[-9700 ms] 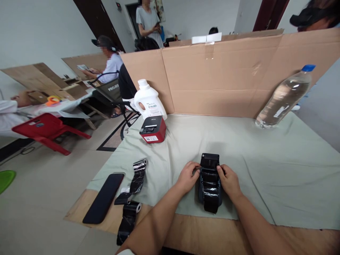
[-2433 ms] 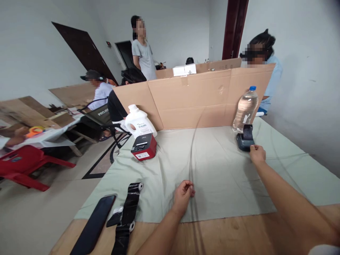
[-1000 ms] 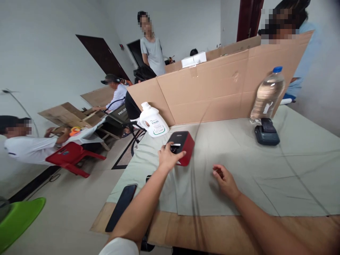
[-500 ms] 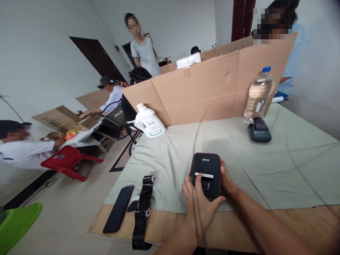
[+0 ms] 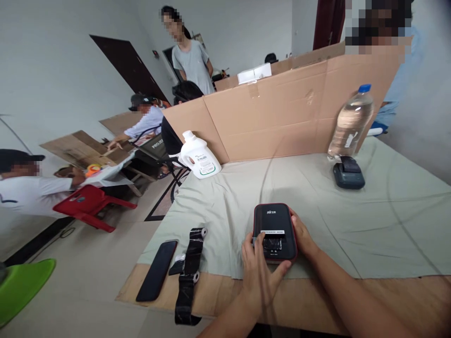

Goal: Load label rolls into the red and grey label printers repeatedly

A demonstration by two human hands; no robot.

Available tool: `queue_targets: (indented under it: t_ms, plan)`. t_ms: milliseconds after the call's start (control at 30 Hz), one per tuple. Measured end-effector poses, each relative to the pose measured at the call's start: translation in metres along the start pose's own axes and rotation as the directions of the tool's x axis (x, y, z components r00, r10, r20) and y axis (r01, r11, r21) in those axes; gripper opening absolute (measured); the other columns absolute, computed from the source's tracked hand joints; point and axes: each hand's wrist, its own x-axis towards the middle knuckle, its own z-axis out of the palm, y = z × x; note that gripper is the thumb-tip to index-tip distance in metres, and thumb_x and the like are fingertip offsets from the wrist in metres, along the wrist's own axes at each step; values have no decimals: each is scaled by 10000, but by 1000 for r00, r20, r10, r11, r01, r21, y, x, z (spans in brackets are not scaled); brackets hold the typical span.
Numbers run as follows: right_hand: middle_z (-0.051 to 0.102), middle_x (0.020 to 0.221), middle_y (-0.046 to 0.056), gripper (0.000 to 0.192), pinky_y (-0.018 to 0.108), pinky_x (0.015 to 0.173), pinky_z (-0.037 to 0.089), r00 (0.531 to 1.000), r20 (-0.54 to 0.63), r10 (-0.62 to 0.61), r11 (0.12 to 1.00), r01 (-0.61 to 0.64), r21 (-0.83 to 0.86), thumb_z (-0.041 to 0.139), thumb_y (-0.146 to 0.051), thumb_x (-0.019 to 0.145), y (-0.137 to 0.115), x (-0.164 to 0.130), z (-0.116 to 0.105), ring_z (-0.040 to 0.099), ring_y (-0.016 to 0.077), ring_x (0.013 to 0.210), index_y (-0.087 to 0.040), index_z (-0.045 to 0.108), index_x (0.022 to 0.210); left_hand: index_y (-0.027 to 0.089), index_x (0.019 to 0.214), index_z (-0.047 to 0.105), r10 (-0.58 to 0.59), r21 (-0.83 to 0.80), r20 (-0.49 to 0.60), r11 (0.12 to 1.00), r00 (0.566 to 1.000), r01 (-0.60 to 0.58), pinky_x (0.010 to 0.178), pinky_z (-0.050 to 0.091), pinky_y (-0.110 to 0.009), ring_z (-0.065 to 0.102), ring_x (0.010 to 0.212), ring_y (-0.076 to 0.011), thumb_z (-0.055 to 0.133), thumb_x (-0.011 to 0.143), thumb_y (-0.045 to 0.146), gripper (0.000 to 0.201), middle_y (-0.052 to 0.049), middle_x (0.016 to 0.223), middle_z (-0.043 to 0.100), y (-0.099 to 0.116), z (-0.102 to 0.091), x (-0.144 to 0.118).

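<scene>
A flat black portable printer with a red edge sits on the cloth in front of me. It has a slot with a white strip, and a dark film piece shows below the strip. My left hand holds its near left corner, with a fingertip by the strip and the thumb at the near edge. Around its right side my right hand is closed, fingers partly hidden. To the left lies a black ribbon on two small white cores, beside a dark smartphone.
A white jug stands at the table's far left. At the far right, a clear water bottle is behind a small dark printer. A cardboard partition borders the back. Several people sit or stand beyond, near a red chair.
My view has shifted slightly. The printer now appears tipped flatter, showing more of its near end, and my left fingers have moved slightly left along the strip. Both hands stay on it.
</scene>
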Motion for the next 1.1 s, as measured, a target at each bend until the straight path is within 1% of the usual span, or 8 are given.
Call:
queue_targets:
  t_ms: [100, 200, 333, 533, 633, 800, 967, 1100]
  plan:
    - [546, 1332, 68, 526, 478, 1084, 346, 998, -58, -4, 999, 2, -41, 345, -572, 915, 1, -2, -3, 479, 251, 1243, -249, 490, 1304, 206, 1242, 476, 52, -151, -18, 987, 998, -54, 1001, 359, -452, 435, 1186, -284, 606, 795, 364, 492, -134, 1265, 447, -12, -12, 12]
    - [470, 1403, 77, 494, 478, 1103, 315, 979, -30, -202, 970, 195, -147, 370, -510, 921, -9, -6, -7, 423, 259, 1294, -251, 481, 1326, 208, 1158, 512, 2, -374, -26, 927, 1000, -12, 920, 409, -386, 488, 1111, -243, 552, 793, 257, 371, -111, 1204, 502, -29, -20, 31]
    - [363, 1481, 62, 453, 536, 1120, 236, 883, 105, -457, 839, 468, -280, 377, -506, 911, -32, -15, -10, 288, 300, 1373, -257, 576, 1233, 229, 1201, 482, -71, -599, 121, 790, 990, 130, 947, 386, -390, 413, 1236, -263, 544, 667, 167, 542, -89, 1308, 468, -46, -20, 56]
    - [329, 1509, 12, 435, 563, 1087, 235, 734, 313, -603, 651, 679, -339, 412, -544, 883, -54, -28, -4, 205, 361, 1393, -233, 713, 844, 258, 1340, 393, 94, -776, 318, 598, 944, 201, 1050, 320, -444, 340, 1329, -291, 519, 638, 189, 717, -51, 1436, 401, -46, -9, 68]
    - [382, 1481, 19, 354, 549, 1072, 259, 697, 346, -628, 588, 716, -377, 470, -478, 869, -55, -31, 0, 222, 360, 1387, -225, 707, 797, 267, 1364, 386, 163, -788, 330, 591, 930, 176, 1112, 251, -451, 274, 1375, -290, 512, 668, 225, 708, -23, 1511, 292, -46, -6, 68]
    - [408, 1466, 31, 255, 555, 1060, 268, 686, 340, -643, 548, 723, -421, 523, -393, 838, -53, -32, 2, 239, 364, 1378, -217, 693, 768, 235, 1301, 486, 244, -729, 287, 683, 926, 46, 1173, 87, -423, 67, 1440, -287, 509, 718, 309, 589, 1, 1556, 168, -54, -5, 70]
    - [412, 1463, 37, 214, 566, 1055, 264, 663, 339, -668, 511, 739, -439, 543, -366, 821, -53, -33, 2, 265, 370, 1366, -216, 687, 774, 248, 1335, 428, 232, -753, 289, 654, 929, 70, 1163, 147, -431, 141, 1423, -301, 547, 739, 341, 615, -14, 1547, 202, -53, -4, 70]
    - [415, 1460, 36, 207, 565, 1059, 261, 660, 332, -674, 507, 740, -442, 548, -366, 824, -55, -33, 4, 268, 367, 1367, -219, 682, 768, 240, 1453, 218, 226, -810, 299, 574, 927, 120, 1153, 196, -431, 224, 1401, -292, 588, 752, 362, 802, -62, 1538, 237, -50, -1, 68]
